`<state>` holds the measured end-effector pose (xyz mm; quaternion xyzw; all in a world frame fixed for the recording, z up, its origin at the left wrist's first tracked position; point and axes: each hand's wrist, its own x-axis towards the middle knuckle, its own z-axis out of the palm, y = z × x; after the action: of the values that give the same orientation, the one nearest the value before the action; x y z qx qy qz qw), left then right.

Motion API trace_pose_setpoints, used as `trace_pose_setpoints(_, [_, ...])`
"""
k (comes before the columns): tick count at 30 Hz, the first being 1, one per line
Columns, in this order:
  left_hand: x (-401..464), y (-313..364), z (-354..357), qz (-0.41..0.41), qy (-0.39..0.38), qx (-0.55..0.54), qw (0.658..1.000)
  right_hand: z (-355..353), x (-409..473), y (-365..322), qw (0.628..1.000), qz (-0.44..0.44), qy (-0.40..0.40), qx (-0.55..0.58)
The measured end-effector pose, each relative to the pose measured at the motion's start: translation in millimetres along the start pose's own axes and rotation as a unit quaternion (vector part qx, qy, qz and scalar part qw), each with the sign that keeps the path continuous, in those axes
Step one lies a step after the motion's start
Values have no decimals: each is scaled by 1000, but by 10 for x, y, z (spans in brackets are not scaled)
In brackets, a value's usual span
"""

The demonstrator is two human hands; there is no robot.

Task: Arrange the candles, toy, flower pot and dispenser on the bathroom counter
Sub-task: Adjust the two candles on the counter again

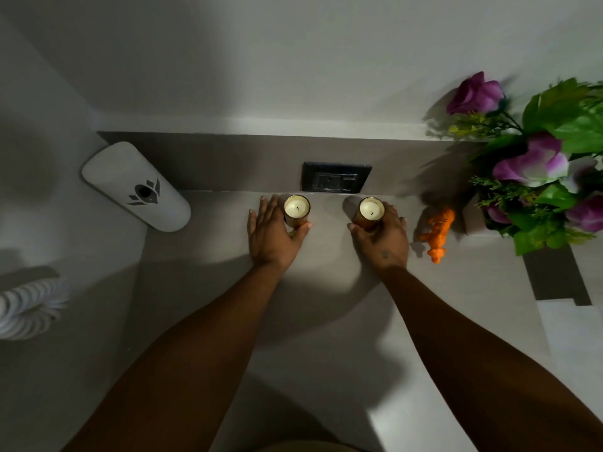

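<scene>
Your left hand (272, 233) cups the left amber glass candle with cream wax (296, 210), thumb touching its near side and fingers spread along its left, loosely apart rather than clamped. Your right hand (383, 236) wraps the matching right amber glass candle (371, 212), fingers curled closed around its body. Both candles stand upright on the grey counter (326, 305), just before the dark wall socket (336, 177). Both forearms reach straight forward, palms down. Just right of your right hand lies the orange toy tiger (439, 231); beyond it stands the purple-flowered pot (538, 177). Well left of your left hand leans the white dispenser (135, 185).
</scene>
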<state>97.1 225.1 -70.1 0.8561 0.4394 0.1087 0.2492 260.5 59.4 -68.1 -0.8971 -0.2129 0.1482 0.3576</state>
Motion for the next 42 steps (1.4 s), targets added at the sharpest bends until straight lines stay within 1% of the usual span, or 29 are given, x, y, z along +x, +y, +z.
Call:
trace_pose_setpoints(13, [-28, -17, 9, 7, 5, 3, 1000, 26, -97, 18, 1000, 18, 10, -13])
trace_pose_setpoints(28, [-48, -40, 12, 16, 6, 19, 1000, 34, -64, 1, 999, -2, 20, -47])
trace_pose_setpoints(31, [-105, -38, -18, 20, -2, 36, 999, 36, -204, -28, 996, -8, 27, -83])
trace_pose_setpoints(34, [-241, -95, -41, 15, -17, 87, 996, 123, -564, -35, 987, -19, 45, -153])
trace_pose_setpoints(37, [-445, -200, -62, 26, -32, 140, 989, 281, -1042, -57, 973, -46, 5, -224])
trace_pose_setpoints(39, [-598, -288, -88, 47, -30, 156, 986, 384, -1380, -56, 960, -95, -30, -262])
trace_pose_setpoints(41, [-742, -393, -113, 64, -29, 170, 983, 451, -1632, -31, 949, -139, -57, -276])
trace_pose_setpoints(42, [-805, -446, -121, 69, -31, 176, 982, 469, -1700, -18, 946, -148, -67, -280])
